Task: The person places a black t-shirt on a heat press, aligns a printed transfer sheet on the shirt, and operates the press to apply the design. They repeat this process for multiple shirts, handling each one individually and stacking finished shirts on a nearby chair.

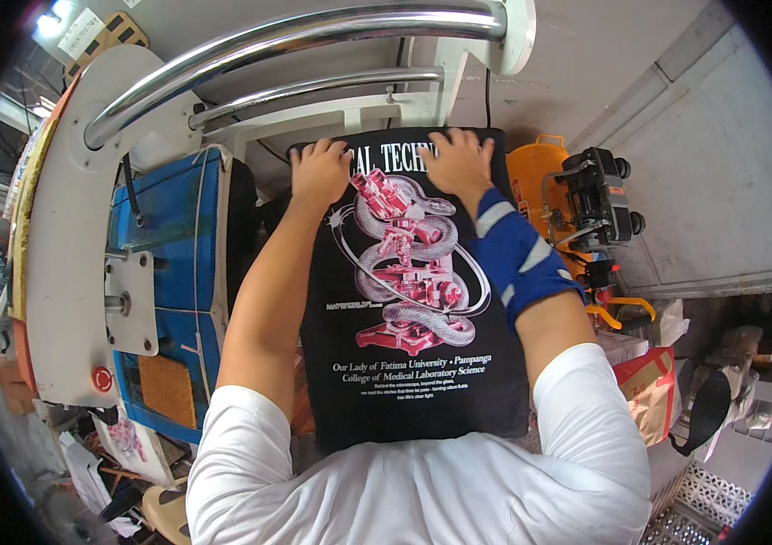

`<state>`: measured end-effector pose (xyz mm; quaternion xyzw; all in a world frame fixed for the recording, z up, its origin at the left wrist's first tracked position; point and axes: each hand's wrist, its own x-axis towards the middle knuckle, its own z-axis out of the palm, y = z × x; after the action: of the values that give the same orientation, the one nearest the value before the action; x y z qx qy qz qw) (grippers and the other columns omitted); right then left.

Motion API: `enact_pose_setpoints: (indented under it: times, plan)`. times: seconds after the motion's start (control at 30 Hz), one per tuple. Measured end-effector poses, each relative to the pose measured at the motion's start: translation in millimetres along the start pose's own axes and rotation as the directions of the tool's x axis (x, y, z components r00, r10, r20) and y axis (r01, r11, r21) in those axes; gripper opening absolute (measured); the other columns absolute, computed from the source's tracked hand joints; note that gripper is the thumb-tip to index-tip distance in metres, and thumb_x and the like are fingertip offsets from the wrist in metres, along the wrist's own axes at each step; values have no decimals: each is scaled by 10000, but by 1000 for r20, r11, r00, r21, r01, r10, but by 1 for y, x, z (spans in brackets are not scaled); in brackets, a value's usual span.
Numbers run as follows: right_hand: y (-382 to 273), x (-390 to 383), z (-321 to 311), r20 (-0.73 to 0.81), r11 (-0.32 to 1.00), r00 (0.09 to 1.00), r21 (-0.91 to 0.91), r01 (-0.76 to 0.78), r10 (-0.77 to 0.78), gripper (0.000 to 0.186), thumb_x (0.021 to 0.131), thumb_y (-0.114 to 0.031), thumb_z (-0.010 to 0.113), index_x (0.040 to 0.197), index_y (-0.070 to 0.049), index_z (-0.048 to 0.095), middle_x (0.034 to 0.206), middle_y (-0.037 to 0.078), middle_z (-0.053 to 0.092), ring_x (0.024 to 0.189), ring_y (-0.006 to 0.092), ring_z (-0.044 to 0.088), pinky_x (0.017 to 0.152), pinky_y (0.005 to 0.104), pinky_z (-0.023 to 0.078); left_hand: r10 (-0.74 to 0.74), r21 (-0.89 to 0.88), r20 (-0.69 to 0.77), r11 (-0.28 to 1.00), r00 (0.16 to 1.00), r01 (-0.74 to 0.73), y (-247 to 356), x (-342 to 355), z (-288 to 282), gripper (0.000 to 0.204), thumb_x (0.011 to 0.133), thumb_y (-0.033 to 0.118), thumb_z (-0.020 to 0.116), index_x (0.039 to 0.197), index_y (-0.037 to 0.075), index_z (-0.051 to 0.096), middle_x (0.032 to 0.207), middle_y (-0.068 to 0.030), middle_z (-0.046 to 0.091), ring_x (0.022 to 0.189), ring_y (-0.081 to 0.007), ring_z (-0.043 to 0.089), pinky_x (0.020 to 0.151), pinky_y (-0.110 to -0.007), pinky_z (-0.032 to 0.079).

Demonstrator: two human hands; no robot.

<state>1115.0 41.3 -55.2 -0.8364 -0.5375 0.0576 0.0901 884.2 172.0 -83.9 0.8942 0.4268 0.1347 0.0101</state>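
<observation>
A black printed T-shirt [413, 413] lies spread in front of me, smooth and nearly flat. Its print [408, 250] shows a pink microscope with a grey snake coiled round it, with white lettering above and below. Near the far left corner, my left hand [320, 168] rests on the cloth, fingers apart. My right hand [458, 163] lies on the far right part, over some of the upper lettering, its fingers also apart. Both arms reach forward over the shirt. A blue band with light stripes [527, 254] wraps my right forearm. What supports the shirt is hidden beneath it.
Chrome rollers [313, 45] in a white frame stand beyond the shirt. At left are a blue panel [163, 291] and a red button [101, 379]. On the right sit an orange container [531, 177], a black device [597, 200] and a brown paper bag [649, 391].
</observation>
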Motion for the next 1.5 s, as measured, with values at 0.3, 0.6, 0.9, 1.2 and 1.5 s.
enact_pose_setpoints:
  times: [0.3,0.6,0.9,1.2,1.5]
  plan:
    - [74,-259,5,22,917,977,341,-209,214,763,1043,-539,433,1608,-62,247,1632,275,274,1480,465,314,1206,475,297,-350,-432,311,776,883,460,38,-262,-68,770,1008,383,594,1620,87,231,1578,-308,345,1365,-502,458,1142,-498,385]
    - [94,-427,22,-5,752,769,214,-623,639,622,1050,-516,457,982,42,723,1033,316,695,1010,528,637,884,557,489,-624,-652,568,56,536,756,-8,-441,-24,527,1039,421,587,1257,-57,639,1163,-196,689,1081,-274,634,962,-375,464]
    - [111,-437,29,-212,795,774,285,-535,596,466,1017,-423,571,937,17,701,947,253,689,929,458,652,839,526,503,-676,-660,193,447,711,604,-5,-453,-42,350,1018,307,628,1061,-35,690,926,-146,703,887,-252,666,859,-386,503]
    - [-58,-452,27,-231,947,926,49,318,-299,581,956,-445,631,1370,-39,581,1500,186,486,1424,389,413,1188,542,300,-248,-335,-523,940,816,71,-27,-463,-240,232,907,74,702,1137,45,690,1210,-159,677,1184,-357,610,1034,-444,461]
    - [-75,-459,37,-68,962,959,-14,274,-274,730,930,-494,639,1481,-44,474,1566,173,417,1482,383,331,1196,621,228,-240,242,-630,843,739,480,-205,-436,-283,580,912,528,690,1298,96,655,1449,-172,518,1335,-416,481,1101,-638,352]
